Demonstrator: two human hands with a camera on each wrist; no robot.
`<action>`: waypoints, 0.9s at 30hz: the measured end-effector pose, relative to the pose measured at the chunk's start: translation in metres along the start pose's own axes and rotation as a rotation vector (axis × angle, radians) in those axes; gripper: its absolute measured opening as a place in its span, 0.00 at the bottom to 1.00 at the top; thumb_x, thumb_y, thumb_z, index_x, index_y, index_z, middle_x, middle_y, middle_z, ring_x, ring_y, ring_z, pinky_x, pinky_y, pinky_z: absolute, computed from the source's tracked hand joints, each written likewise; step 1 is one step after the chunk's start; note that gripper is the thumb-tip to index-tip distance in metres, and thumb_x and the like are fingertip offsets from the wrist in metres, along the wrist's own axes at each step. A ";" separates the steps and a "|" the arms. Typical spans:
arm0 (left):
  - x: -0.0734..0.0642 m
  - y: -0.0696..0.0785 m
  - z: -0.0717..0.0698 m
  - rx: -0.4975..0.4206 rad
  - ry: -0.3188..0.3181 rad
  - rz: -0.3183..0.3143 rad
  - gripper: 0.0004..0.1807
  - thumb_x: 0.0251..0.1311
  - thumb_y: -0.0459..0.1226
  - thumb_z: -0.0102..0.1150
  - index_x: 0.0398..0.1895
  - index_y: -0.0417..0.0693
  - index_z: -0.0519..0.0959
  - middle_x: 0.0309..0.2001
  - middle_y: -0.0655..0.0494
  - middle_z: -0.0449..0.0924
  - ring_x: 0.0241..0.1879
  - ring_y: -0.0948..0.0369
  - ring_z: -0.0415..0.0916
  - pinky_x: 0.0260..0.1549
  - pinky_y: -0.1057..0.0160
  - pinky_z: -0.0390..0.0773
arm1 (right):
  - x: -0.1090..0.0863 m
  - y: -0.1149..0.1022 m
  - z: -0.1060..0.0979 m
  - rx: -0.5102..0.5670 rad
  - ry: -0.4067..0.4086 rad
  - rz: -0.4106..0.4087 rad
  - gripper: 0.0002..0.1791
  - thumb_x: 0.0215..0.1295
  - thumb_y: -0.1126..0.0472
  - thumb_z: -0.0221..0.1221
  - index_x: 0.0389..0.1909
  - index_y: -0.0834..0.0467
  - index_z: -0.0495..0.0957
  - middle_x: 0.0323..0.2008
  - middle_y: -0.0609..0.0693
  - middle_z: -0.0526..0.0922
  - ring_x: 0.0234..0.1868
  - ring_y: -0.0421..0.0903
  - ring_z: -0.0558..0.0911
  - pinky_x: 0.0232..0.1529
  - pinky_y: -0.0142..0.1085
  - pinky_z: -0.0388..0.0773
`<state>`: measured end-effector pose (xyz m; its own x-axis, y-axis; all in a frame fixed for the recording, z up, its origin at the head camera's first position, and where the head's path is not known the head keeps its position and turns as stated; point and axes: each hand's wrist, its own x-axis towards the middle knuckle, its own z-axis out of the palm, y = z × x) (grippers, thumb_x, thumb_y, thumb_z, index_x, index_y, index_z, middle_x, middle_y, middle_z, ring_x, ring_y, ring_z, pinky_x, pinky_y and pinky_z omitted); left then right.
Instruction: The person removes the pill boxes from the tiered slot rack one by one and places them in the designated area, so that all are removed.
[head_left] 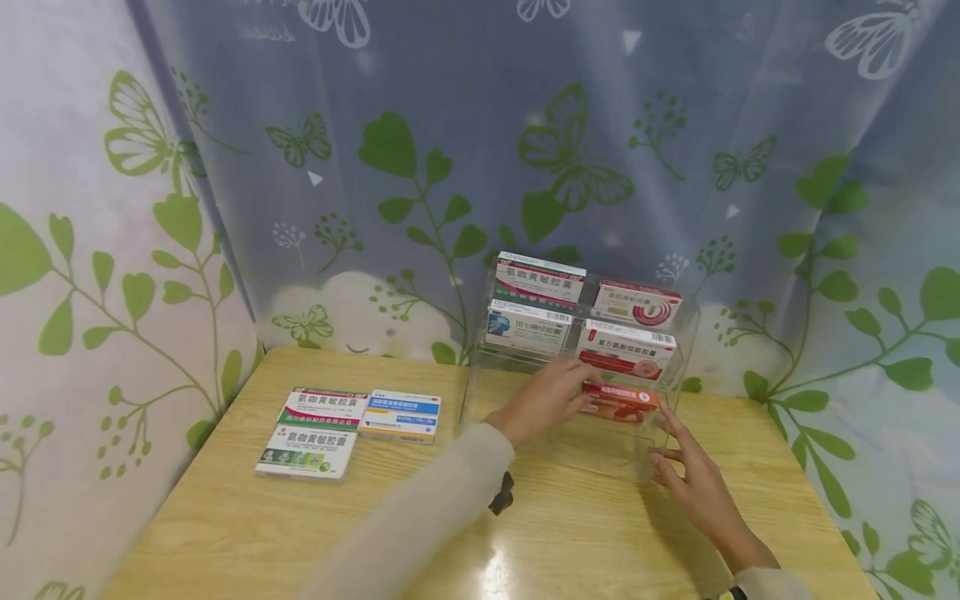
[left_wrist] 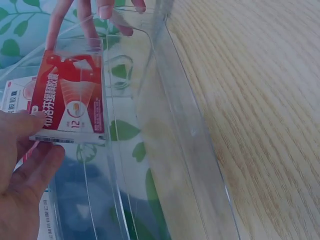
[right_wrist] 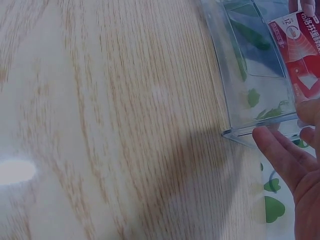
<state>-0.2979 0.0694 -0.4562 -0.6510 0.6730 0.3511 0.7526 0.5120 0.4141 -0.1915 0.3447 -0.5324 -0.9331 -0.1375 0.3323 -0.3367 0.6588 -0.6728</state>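
Observation:
A red medicine box (head_left: pixel 619 402) leans in the lowest tier of a clear acrylic rack (head_left: pixel 472 392). My left hand (head_left: pixel 543 400) pinches its left end; the left wrist view shows thumb and fingers on either side of the box's edge (left_wrist: pixel 75 95). At the rack's right side, my right hand (head_left: pixel 701 487) has its index finger stretched to the box's right end. Its other fingers (right_wrist: pixel 280 152) lie by the clear side wall, and in the right wrist view part of this hand is cut off.
Higher tiers hold a green-and-red box (head_left: pixel 540 282), a white box with a blue picture (head_left: pixel 527 327), a box with a pink swirl (head_left: pixel 637 304) and a red-white box (head_left: pixel 626 350). On the wooden table (head_left: pixel 225 517) at left lie a blue-white box (head_left: pixel 400 415) and two white-green boxes (head_left: pixel 307 450).

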 end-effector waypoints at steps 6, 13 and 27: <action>-0.008 -0.005 -0.014 -0.123 0.045 -0.045 0.16 0.78 0.34 0.64 0.65 0.52 0.82 0.66 0.57 0.84 0.69 0.60 0.79 0.68 0.69 0.79 | 0.003 -0.002 0.001 0.004 -0.010 0.002 0.47 0.81 0.71 0.59 0.91 0.48 0.46 0.76 0.75 0.67 0.55 0.73 0.87 0.37 0.33 0.92; -0.021 -0.019 -0.059 -0.228 0.081 -0.065 0.14 0.77 0.34 0.65 0.63 0.47 0.84 0.63 0.53 0.85 0.60 0.58 0.84 0.61 0.68 0.84 | 0.001 0.000 0.002 0.011 -0.003 -0.003 0.47 0.81 0.71 0.59 0.90 0.48 0.48 0.76 0.74 0.68 0.54 0.71 0.87 0.37 0.32 0.91; -0.090 -0.062 -0.129 -0.290 0.097 -0.163 0.13 0.76 0.34 0.66 0.60 0.50 0.85 0.61 0.54 0.86 0.60 0.55 0.84 0.60 0.60 0.88 | 0.000 0.001 -0.002 0.053 -0.024 0.025 0.47 0.81 0.70 0.59 0.90 0.46 0.48 0.77 0.74 0.66 0.56 0.74 0.86 0.38 0.37 0.93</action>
<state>-0.2984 -0.0919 -0.4052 -0.7771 0.5338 0.3335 0.5877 0.4260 0.6878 -0.1917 0.3472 -0.5316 -0.9439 -0.1392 0.2996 -0.3187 0.6219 -0.7153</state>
